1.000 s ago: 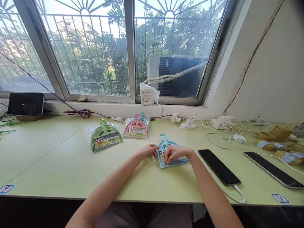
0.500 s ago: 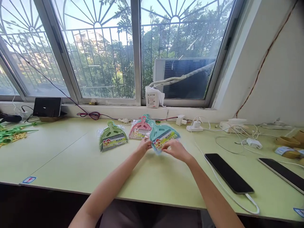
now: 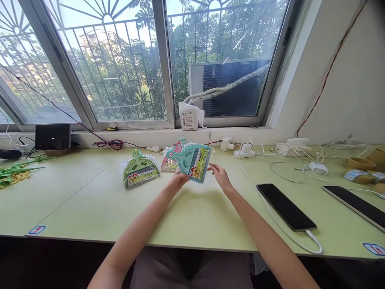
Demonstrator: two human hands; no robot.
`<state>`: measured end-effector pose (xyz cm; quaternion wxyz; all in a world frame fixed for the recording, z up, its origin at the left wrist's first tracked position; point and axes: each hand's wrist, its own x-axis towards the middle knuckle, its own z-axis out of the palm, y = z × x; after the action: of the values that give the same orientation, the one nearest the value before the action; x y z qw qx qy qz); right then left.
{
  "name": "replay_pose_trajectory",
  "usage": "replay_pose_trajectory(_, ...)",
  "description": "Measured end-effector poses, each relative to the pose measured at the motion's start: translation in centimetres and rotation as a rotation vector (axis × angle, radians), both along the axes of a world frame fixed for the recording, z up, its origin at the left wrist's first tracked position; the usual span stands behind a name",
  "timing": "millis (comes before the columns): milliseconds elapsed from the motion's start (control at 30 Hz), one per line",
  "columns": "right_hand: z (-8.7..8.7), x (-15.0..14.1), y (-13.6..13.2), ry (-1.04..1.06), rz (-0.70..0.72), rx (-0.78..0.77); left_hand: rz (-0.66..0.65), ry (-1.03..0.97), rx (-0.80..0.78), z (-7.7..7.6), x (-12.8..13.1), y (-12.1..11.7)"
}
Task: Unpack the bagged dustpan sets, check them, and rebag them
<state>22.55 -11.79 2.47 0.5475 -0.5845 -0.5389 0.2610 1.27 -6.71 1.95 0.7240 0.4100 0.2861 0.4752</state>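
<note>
A teal dustpan and brush set (image 3: 188,158) in clear plastic, with a yellow printed label, is held tilted above the table, its handle pointing up and left. My left hand (image 3: 178,182) grips its lower left side, the fingers partly hidden. Close by the label side, my right hand (image 3: 220,176) has its fingers stretched toward the wrapper's right edge; whether they touch it is hard to see. Behind the teal set lies a pink dustpan set (image 3: 169,163), mostly covered. To the left rests a green dustpan set (image 3: 140,170), also wrapped in plastic.
A black phone (image 3: 285,206) with a white charging cable lies on the right, with another dark device (image 3: 356,206) beyond it. Chargers and tangled cables (image 3: 296,150) run along the wall. Green plastic pieces (image 3: 13,174) and a dark tablet (image 3: 53,136) are at far left.
The teal dustpan set has turned so its handle leans further left and its label stands steeper. My right hand has come away from its lower edge to its right side. The view has shifted slightly.
</note>
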Motion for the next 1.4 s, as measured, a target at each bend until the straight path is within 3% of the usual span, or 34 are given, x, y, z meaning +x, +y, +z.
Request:
replay_pose_trajectory(133, -0.3, 0.9, 0.6, 0.148, 0.069, 0.057, -0.063, 0.058, 0.013, 0.5, -0.3, -0.5)
replay_pose_trajectory(267, -0.8, 0.9, 0.8, 0.216, 0.029, 0.066, -0.092, 0.061, 0.035, 0.8, -0.4, -0.6)
replay_pose_trajectory(633, -2.0, 0.2, 1.1, 0.628, 0.167, 0.007, -0.042, 0.052, 0.005, 1.0, 0.0, -0.1)
replay_pose_trajectory(900, -1.8, 1.8, 1.7, 0.661, 0.111, 0.064, 0.057, 0.095, -0.017, 0.1, 0.7, 0.9)
replay_pose_trajectory(1067, -0.9, 3.2, 1.5, 0.595, 0.029, 0.145, 0.170, 0.128, 0.017, -0.2, -1.3, 3.0)
replay_pose_trajectory(1200, -0.2, 4.0, 0.8, 0.552, 0.070, 0.165, 0.257, 0.127, 0.074, 0.5, -2.9, 3.8)
replay_pose_trajectory(1300, 0.1, 3.7, 0.3, 0.492, 0.140, 0.141, 0.371, 0.152, 0.203, 1.4, -3.0, 3.1)
replay_pose_trajectory(1400, 0.3, 3.0, 0.2, 0.402, 0.176, 0.134, 0.246, 0.249, 0.411, 2.1, -2.3, 1.8)
